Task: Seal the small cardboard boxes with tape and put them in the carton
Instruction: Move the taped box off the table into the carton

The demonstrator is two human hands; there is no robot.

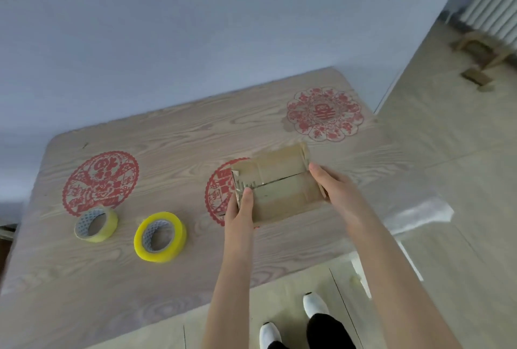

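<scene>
One small cardboard box (277,183) sits on one wooden table (195,136), with two hands on it: the left hand (240,208) and the right hand (333,192). Two yellow tape rolls lie at near left: one (96,224), another (160,236). Three red paper-cut decorations: left (100,182), middle (219,192), far right (325,113). Two white shoes (315,305) below.

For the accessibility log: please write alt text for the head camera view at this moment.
Both hands, left hand and right hand, grip a small cardboard box over a wood-grain table with red paper-cut decorations. Two rolls of yellow tape lie flat to its left.
</scene>
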